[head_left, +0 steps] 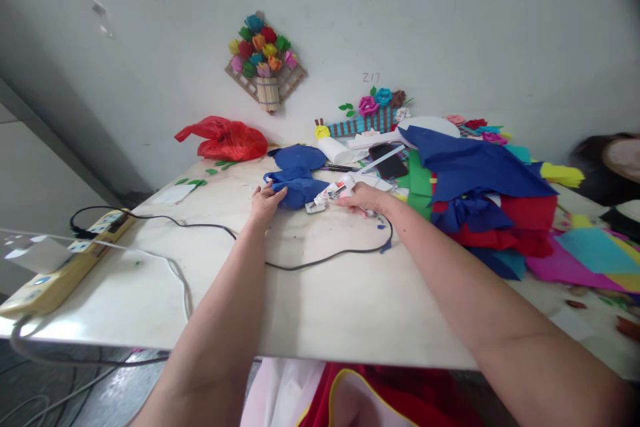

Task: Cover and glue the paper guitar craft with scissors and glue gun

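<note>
Crossing a table (350,307) by the wall (170,47), hands (267,203) clamp blue material (297,191) and, seemingly, a glue gun (331,195).

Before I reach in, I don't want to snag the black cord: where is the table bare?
The widest bare patch lies between the black cord and the near edge of the table; a smaller one, between the white cable and left forearm. Coloured sheets crowd the right.

White tabletop (350,313), yellow power strip (107,230) at left, red plastic bag (225,139) near wall, black phone (389,161), blue sheets (475,163) at right.
</note>
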Action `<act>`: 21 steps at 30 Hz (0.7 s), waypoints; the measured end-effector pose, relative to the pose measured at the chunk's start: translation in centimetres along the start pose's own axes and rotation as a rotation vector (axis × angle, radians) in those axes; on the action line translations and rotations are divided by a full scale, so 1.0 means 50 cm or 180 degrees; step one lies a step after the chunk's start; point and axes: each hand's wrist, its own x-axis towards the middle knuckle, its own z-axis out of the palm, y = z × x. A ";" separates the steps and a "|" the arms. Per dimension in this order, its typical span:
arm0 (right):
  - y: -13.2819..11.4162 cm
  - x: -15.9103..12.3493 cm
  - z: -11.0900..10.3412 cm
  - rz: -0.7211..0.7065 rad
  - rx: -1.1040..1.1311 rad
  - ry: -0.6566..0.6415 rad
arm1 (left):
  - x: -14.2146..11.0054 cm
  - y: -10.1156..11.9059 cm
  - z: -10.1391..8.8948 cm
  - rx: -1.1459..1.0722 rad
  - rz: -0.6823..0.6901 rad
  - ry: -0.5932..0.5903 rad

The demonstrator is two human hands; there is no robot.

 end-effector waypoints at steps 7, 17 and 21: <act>-0.008 -0.002 0.004 0.0009 -0.0036 -0.0035 | -0.003 -0.001 0.002 -0.0162 -0.0104 -0.0013; -0.002 0.006 0.003 -0.0033 -0.0305 -0.0070 | -0.007 -0.003 0.003 -0.0248 -0.0131 -0.0012; -0.001 0.004 -0.001 0.0016 -0.0335 -0.0043 | -0.005 -0.005 0.003 -0.0192 -0.0167 -0.0009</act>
